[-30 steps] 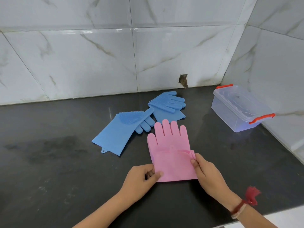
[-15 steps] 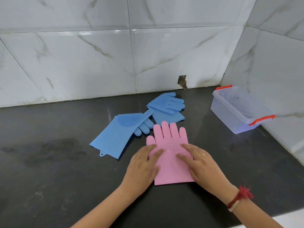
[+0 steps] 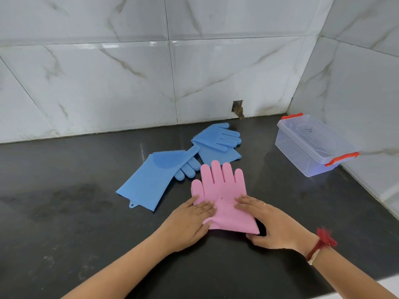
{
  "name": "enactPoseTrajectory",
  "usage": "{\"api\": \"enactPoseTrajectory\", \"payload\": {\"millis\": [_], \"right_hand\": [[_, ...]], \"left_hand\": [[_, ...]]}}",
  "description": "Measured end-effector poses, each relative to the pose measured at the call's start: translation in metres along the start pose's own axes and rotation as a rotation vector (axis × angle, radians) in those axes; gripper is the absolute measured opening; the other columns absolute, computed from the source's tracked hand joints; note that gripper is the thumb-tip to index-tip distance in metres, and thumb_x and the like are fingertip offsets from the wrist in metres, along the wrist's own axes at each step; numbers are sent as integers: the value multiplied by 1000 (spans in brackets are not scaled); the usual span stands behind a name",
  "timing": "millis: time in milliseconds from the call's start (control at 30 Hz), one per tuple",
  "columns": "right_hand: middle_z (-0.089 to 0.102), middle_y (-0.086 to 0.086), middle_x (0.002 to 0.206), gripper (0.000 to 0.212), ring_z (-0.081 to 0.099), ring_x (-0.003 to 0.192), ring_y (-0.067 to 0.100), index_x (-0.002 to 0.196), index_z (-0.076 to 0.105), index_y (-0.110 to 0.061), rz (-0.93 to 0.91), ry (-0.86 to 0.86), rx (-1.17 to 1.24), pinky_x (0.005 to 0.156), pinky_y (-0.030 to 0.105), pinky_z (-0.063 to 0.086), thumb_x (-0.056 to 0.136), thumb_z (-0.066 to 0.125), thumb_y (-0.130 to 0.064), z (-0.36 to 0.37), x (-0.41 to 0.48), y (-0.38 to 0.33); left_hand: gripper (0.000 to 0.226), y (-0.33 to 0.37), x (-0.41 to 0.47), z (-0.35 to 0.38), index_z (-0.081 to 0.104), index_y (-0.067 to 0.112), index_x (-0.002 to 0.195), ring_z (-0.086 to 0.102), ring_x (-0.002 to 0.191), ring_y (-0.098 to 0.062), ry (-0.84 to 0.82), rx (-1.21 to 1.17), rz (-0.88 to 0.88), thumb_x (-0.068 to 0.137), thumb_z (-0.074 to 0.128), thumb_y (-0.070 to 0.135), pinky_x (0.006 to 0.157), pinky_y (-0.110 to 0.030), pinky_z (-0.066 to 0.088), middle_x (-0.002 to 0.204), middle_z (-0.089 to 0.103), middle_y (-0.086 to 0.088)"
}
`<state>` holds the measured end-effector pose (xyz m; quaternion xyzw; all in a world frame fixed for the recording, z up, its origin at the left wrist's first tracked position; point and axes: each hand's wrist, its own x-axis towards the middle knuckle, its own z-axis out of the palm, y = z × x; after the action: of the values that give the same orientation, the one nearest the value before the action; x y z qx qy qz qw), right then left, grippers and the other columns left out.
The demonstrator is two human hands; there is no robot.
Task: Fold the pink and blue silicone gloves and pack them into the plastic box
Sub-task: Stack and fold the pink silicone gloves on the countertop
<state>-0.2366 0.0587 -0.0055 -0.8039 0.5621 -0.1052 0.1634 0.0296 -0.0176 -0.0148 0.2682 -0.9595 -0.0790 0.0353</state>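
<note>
**Both palms flat on a pink glove, dark counter in a tiled corner**

While both hands press down, the scene reads from left to right as follows. At far left the black polished stone countertop (image 3: pixel 64 212) lies bare, with faint dull smudges on its sheen. Next comes a flat blue silicone glove with a bristled palm (image 3: pixel 151 180), cuff toward the viewer, a small hanging tab at its edge. Behind it, nearer the wall, lies a second blue silicone glove folded over on itself (image 3: pixel 218 143), fingers pointing right. The left hand (image 3: pixel 190 225) rests spread and flat on the left side of the smooth pink silicone glove (image 3: pixel 222 190), which lies fingers away from the viewer, just touching the first blue glove's fingertips. The right hand (image 3: pixel 274 225), fingers extended, presses the glove's right side, thumb at the cuff corner; a red thread band (image 3: pixel 321 244) circles its wrist. At far right a clear lidded plastic box with orange-red clips (image 3: pixel 313 145) stands in the corner. White grey-veined marble wall tiles (image 3: pixel 108 83) back the counter, with a small broken hole (image 3: pixel 237 108) at their base.
</note>
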Motion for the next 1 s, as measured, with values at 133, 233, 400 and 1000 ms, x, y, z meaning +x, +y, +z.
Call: {"api": "enactPoseTrajectory", "payload": {"millis": [133, 233, 400, 1000], "right_hand": [[56, -21, 125, 33, 47, 118, -7, 117, 59, -30, 44, 186, 177, 104, 26, 41, 85, 59, -24, -4, 0, -2], [66, -15, 109, 28, 61, 99, 5, 117, 57, -28, 85, 186, 326, 88, 30, 51, 95, 43, -38, -7, 3, -12], [64, -1, 86, 51, 61, 72, 15, 107, 44, -21, 208, 227, 218, 69, 42, 53, 88, 19, -62, 0, 11, -19], [52, -3, 123, 46, 52, 106, 17, 124, 46, -25, 291, 599, -147, 84, 28, 38, 78, 47, -18, 4, 39, -58]], "left_hand": [[57, 4, 10, -26, 58, 21, 75, 51, 65, -3, 67, -418, -292, 94, 17, 56, 73, -29, 46, 66, 53, 10], [53, 0, 11, -31, 54, 16, 70, 56, 63, -15, 89, -700, -423, 93, 27, 56, 64, -28, 50, 69, 56, -3], [72, 9, 8, -24, 60, 3, 88, 64, 64, -18, 234, -935, -542, 85, 23, 65, 62, -32, 55, 74, 63, -11], [57, 54, 38, -13, 42, 10, 140, 36, 137, -30, 401, 103, -246, 89, 39, 35, 108, -52, 31, 147, 41, -13]]}}
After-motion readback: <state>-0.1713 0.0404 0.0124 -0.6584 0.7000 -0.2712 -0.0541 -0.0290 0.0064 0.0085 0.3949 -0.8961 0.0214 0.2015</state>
